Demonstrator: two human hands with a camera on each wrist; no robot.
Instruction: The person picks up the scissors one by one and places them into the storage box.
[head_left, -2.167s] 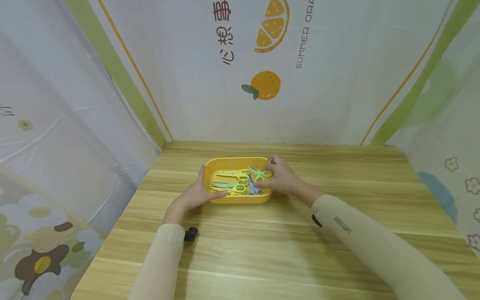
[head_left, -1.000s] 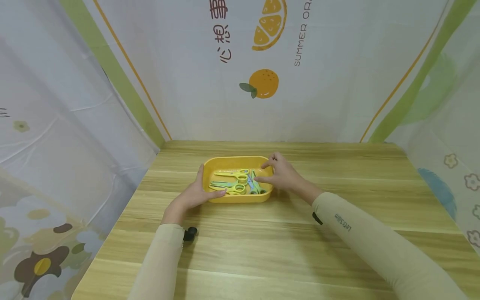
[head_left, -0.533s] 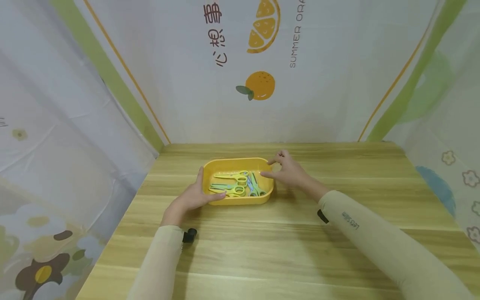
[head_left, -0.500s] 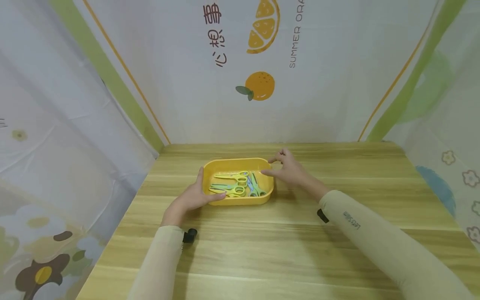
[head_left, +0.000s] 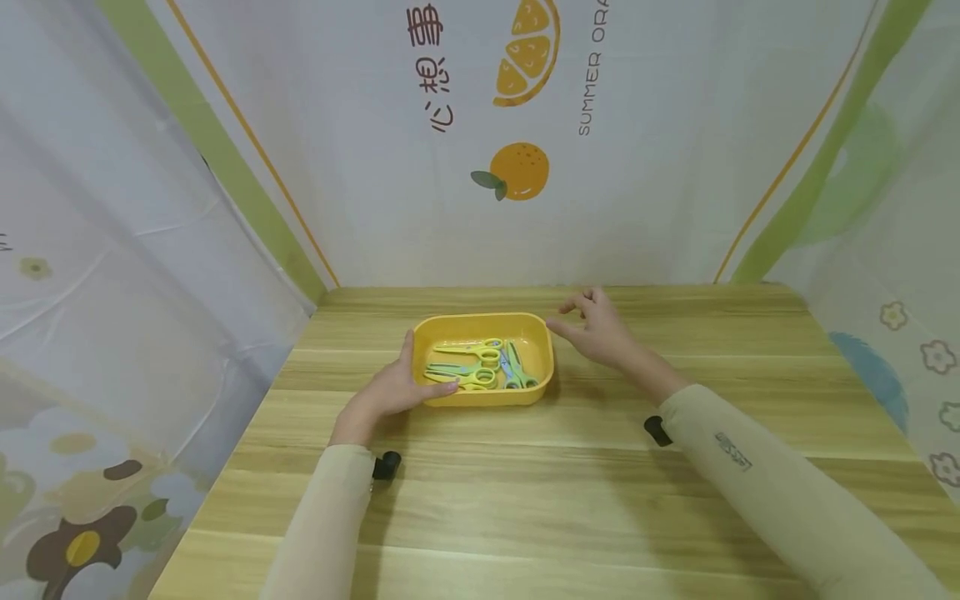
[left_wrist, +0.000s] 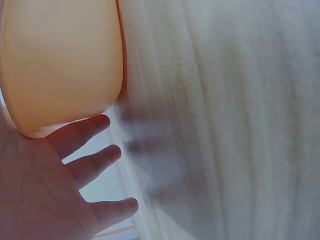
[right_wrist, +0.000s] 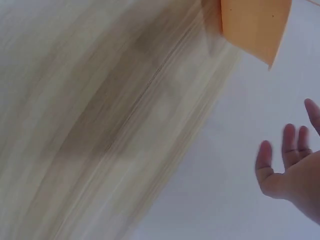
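A yellow plastic tray (head_left: 487, 398) on the wooden table holds several pairs of scissors. Yellow-handled scissors (head_left: 487, 353) lie at the left, with green ones (head_left: 521, 371) over the blue pair at the right. My left hand (head_left: 393, 387) holds the tray's left end, thumb over the near rim and fingers along the outer wall. In the left wrist view those fingers (left_wrist: 82, 135) are straight and spread beside the tray wall (left_wrist: 60, 55). Off the tray's right end, my right hand (head_left: 603, 333) is raised with loosely bent fingers and holds nothing.
The wooden table (head_left: 525, 492) extends in front of the tray and to both sides. White printed cloth (head_left: 637, 183) hangs behind the table's back edge and at the left and right. A black camera mount (head_left: 386, 465) sits on each wrist.
The right hand held the green scissors, let them go on the blue pair, then withdrew up and right, out of the tray. The tray has shifted slightly right with the left hand on it.
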